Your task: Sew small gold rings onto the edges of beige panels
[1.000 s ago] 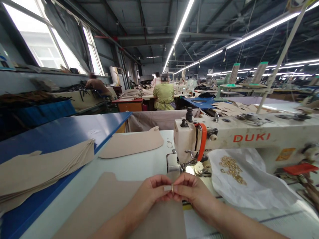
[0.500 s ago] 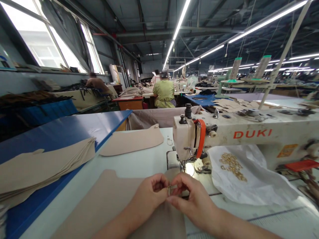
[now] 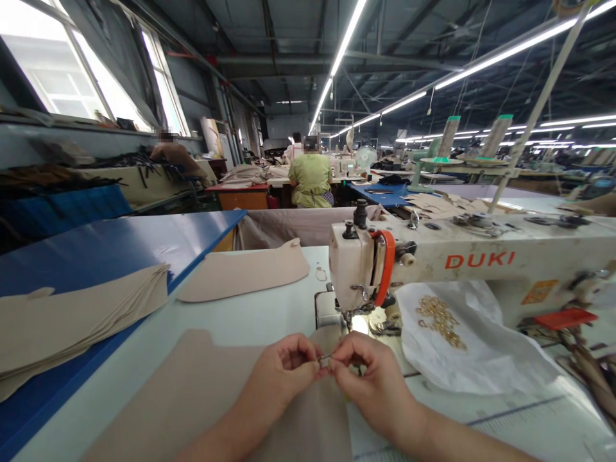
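My left hand (image 3: 283, 375) and my right hand (image 3: 373, 378) meet in front of the sewing machine (image 3: 349, 263), each in a closed pinch. Between their fingertips is a small, thin, metal-looking piece (image 3: 325, 360); fingers hide most of it, so its kind is unclear. A beige cut panel (image 3: 206, 385) lies flat under my hands and forearms, its narrow tab reaching toward the needle area. To the right, a heap of small gold-coloured metal rings or buckles (image 3: 440, 321) sits on a white plastic sheet (image 3: 486, 359).
Another beige panel (image 3: 245, 273) lies beyond, left of the machine head. A stack of beige panels (image 3: 81, 327) rests on the blue table (image 3: 144, 237) at left. Thread cones (image 3: 495, 138) stand behind the machine. A person in a green top (image 3: 310, 176) sits farther back.
The small piece, upright between my fingertips before, now lies more sideways. My right fingertips have closed in on it. The whole view has shifted slightly.
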